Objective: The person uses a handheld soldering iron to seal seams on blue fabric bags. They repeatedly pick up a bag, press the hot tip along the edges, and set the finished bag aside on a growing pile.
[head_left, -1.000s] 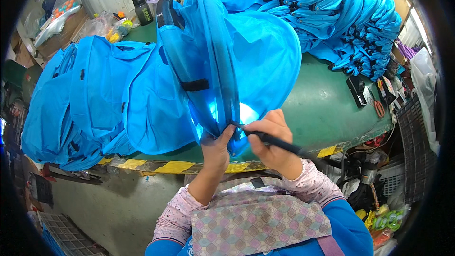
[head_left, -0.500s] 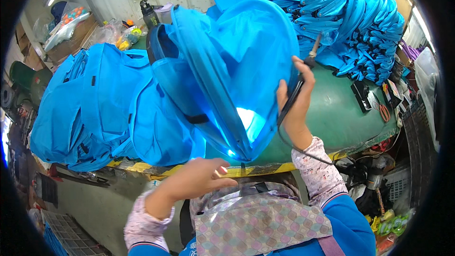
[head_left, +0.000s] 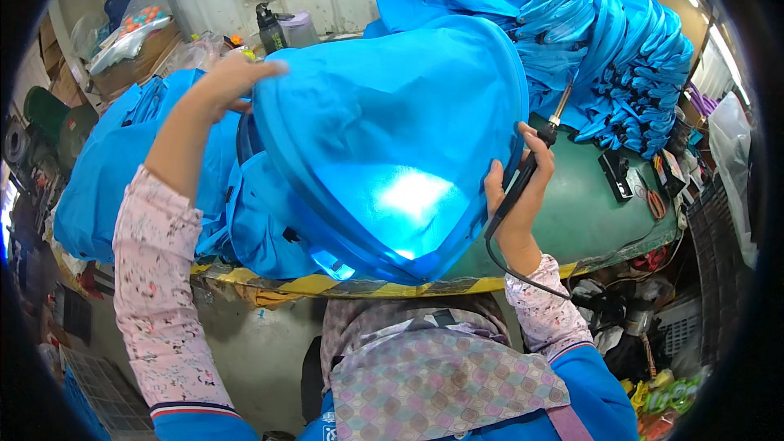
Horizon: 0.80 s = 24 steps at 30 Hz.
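Observation:
A large blue fabric piece with a stiff curved rim stands over the table edge, a bright patch of light glowing low on it. At its upper left rim is my left hand, fingers stretched out and thumb apart, the fingertips slightly blurred. My right hand grips a soldering iron with a black handle and cord, its metal tip pointing up and away. The fingertips of that hand also lie against the fabric's right rim. Beneath the piece, its lower folds are partly hidden.
More blue fabric pieces lie at the left, and a tall stack stands at the back right. On the green tabletop are a black box and orange-handled scissors. A dark bottle stands at the back.
My left hand has risen from the table's front edge to the fabric's upper left rim. The fabric piece has turned its broad face toward me. The right hand still holds the iron.

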Each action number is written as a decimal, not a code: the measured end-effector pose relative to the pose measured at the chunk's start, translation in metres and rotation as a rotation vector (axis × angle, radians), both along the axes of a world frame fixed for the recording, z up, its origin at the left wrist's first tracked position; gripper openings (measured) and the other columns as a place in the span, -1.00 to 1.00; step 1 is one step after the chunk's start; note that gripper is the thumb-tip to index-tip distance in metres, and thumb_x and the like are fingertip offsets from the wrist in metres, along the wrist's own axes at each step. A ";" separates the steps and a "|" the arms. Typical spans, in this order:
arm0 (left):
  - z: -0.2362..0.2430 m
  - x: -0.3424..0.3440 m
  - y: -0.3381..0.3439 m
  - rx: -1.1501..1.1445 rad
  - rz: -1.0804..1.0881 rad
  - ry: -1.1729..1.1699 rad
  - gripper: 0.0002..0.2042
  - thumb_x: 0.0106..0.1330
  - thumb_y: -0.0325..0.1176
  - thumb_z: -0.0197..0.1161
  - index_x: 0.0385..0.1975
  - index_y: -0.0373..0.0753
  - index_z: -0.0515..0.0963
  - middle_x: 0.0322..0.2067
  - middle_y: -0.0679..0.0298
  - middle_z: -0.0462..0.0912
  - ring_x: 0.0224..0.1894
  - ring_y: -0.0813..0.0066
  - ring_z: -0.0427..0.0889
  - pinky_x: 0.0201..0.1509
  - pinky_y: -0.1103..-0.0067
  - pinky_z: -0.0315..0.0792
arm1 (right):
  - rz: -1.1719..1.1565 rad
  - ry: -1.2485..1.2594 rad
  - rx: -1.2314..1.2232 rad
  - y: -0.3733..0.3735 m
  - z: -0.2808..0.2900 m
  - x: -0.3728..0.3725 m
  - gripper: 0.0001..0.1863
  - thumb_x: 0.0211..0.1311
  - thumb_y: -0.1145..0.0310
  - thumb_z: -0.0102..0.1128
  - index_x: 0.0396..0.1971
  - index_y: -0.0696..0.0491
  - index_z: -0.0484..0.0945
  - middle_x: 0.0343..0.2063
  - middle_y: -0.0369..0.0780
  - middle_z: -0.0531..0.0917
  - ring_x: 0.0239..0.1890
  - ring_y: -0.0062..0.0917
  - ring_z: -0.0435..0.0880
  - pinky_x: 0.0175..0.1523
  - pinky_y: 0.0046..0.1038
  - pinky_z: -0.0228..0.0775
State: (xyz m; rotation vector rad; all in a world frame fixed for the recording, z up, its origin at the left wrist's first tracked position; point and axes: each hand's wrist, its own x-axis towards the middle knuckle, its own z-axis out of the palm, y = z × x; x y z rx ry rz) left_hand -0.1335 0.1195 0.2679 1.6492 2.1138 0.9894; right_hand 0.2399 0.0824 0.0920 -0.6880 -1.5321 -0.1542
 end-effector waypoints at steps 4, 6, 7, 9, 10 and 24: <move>0.003 0.006 0.000 0.180 -0.142 0.049 -0.51 0.11 -0.26 0.25 -0.03 -0.51 0.47 -0.26 0.10 0.61 -0.29 0.35 0.58 -0.18 0.42 0.48 | -0.224 -0.116 0.101 -0.018 0.015 0.005 -0.39 0.19 0.48 0.28 0.23 0.13 0.25 0.16 0.03 0.45 0.20 -0.12 0.44 0.34 -0.12 0.18; 0.030 0.012 -0.010 0.325 -0.289 0.184 -0.46 0.16 -0.27 0.17 0.15 -0.42 0.42 -0.12 0.09 0.60 -0.15 0.33 0.59 -0.05 0.48 0.47 | -0.220 -0.046 0.237 -0.014 0.022 0.019 -0.37 0.20 0.37 0.33 0.22 0.14 0.25 0.16 0.04 0.47 0.17 -0.10 0.46 0.32 -0.12 0.17; 0.055 0.016 -0.025 0.326 -0.390 0.265 -0.40 0.22 -0.29 0.11 0.31 -0.36 0.36 0.01 0.07 0.59 -0.02 0.32 0.59 0.07 0.54 0.48 | -0.199 -0.029 0.234 -0.024 0.040 0.025 -0.36 0.22 0.36 0.32 0.23 0.13 0.22 0.17 0.05 0.46 0.17 -0.14 0.46 0.31 -0.15 0.19; 0.089 0.039 -0.048 0.549 -0.752 0.363 -0.44 0.30 -0.25 0.16 0.31 -0.31 0.38 0.06 0.08 0.57 -0.01 0.32 0.61 0.15 0.52 0.48 | -0.105 0.160 0.290 -0.028 0.062 0.038 -0.34 0.20 0.40 0.34 0.24 0.14 0.21 0.19 0.08 0.45 0.21 -0.14 0.45 0.35 -0.15 0.17; 0.105 0.043 -0.056 0.501 -0.805 0.360 -0.43 0.32 -0.19 0.20 0.30 -0.29 0.39 0.07 0.08 0.56 0.00 0.32 0.61 0.18 0.51 0.49 | -0.115 0.145 0.320 -0.027 0.070 0.040 -0.32 0.18 0.42 0.36 0.24 0.15 0.20 0.20 0.08 0.44 0.23 -0.14 0.44 0.36 -0.15 0.16; -0.025 0.080 -0.135 -0.311 -1.110 -0.671 -0.42 0.33 0.11 0.26 0.16 -0.22 0.51 0.00 0.09 0.62 -0.03 0.35 0.63 0.03 0.39 0.53 | 0.302 0.001 0.177 0.005 0.024 -0.077 -0.49 0.18 0.67 0.15 0.15 0.14 0.31 0.09 0.05 0.51 0.13 -0.18 0.53 0.21 -0.29 0.33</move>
